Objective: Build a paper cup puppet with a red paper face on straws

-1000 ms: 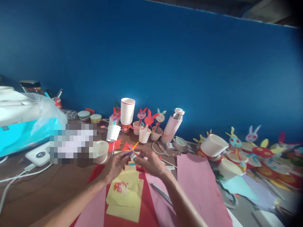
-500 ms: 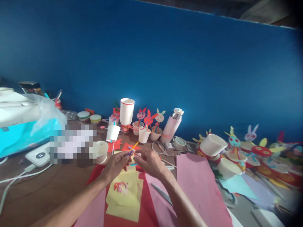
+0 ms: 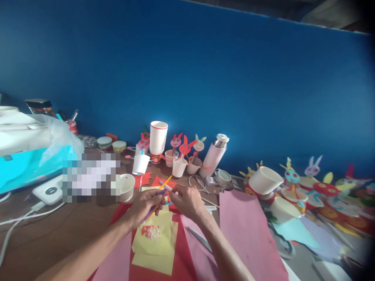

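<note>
My left hand (image 3: pixel 150 203) is closed around thin drinking straws: a yellow straw (image 3: pixel 167 181) and a purple straw (image 3: pixel 162 191), crossing just past the fingertips. Their lower ends come out under the fingers, toward the paper. Close beside it, my right hand (image 3: pixel 189 200) has its fingers pinched at a slim pale pink-white piece (image 3: pixel 171 188) near the straws; its kind is too small to make out. Beneath both hands lie yellow paper sheets (image 3: pixel 155 262) with small red and pink paper scraps (image 3: pixel 150 232) on top.
Scissors (image 3: pixel 199 239) rest beside my right forearm on pink paper. Paper-cup rabbit figures (image 3: pixel 185 148), a stack of paper cups (image 3: pixel 158 138) and a pink thermos (image 3: pixel 212 158) stand at the back. More cups and figures crowd the right; a white power bank (image 3: pixel 49 191) lies left.
The straws in my left hand now slant lower, with their ends showing beneath the fingers. My right fingers have curled in more, and the pale piece shows more clearly.
</note>
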